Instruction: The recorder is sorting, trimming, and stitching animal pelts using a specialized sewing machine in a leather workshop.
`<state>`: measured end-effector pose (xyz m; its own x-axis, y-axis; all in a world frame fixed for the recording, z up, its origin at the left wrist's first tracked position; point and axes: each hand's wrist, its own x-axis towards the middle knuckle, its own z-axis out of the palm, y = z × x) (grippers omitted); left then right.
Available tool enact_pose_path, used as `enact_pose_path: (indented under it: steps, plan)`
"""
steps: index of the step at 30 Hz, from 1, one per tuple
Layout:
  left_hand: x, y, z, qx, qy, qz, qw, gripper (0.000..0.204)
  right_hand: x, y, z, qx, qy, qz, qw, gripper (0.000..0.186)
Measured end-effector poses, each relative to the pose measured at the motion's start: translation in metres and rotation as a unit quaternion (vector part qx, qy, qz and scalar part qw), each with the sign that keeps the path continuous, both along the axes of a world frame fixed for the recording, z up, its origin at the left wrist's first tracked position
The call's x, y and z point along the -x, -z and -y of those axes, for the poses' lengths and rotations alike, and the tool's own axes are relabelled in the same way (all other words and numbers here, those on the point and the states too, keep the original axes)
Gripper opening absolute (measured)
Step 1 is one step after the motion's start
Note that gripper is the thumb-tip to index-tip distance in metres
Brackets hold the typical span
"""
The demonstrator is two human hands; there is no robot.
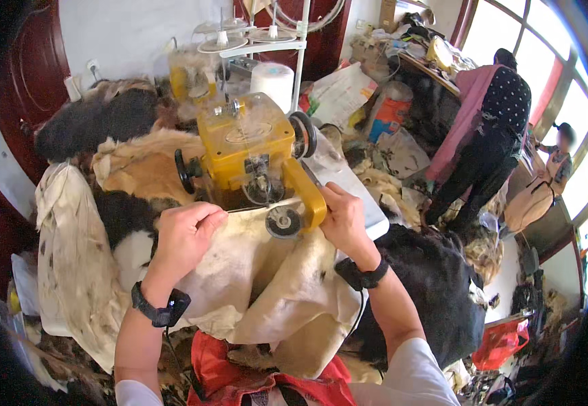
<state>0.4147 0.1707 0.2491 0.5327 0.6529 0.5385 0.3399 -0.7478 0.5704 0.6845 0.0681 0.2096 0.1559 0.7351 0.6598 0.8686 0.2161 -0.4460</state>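
A pale hide [229,267] hangs in folds over the front of a yellow fur sewing machine [246,132], its upper edge running to the machine's round disc [283,221]. My left hand [187,233] is closed on that edge, left of the disc, with thumb and fingers pinched together. On the other side, my right hand [343,215] is closed beside the machine's curved yellow arm [307,193], on the hide's right part. That arm partly hides its fingertips. Both wrists wear a dark strap with a small device.
A white thread cone [271,84] stands behind the machine under a thread stand [302,51]. Dark fur [429,294] lies to the right; a tan pelt [145,162] and cream hide [74,230] lie left. A person [493,128] bends over a cluttered bench; a child [556,162] stands nearby.
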Motion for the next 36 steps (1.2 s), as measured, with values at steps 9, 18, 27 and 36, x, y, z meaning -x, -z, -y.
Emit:
enact_pose_path:
  steps: [9, 18, 27, 36]
  plan:
    - [0.018, 0.006, 0.0, 0.066, 0.036, 0.016, 0.997, 0.011, 0.0, 0.001, 0.007, 0.001, 0.001, -0.029, 1.0, 0.006]
    - [0.011, 0.018, 0.001, -0.016, 0.034, 0.055, 0.998, 0.014, -0.009, -0.007, 0.016, 0.01, -0.02, -0.074, 0.997, 0.005]
    - [-0.01, 0.02, 0.002, -0.023, 0.048, 0.057, 0.997, 0.014, -0.031, -0.011, 0.017, -0.01, -0.018, -0.058, 0.998, 0.007]
    - [-0.026, 0.021, 0.003, 0.026, 0.066, 0.066, 0.995, 0.013, -0.045, -0.012, 0.025, 0.003, 0.037, -0.037, 0.999, 0.01]
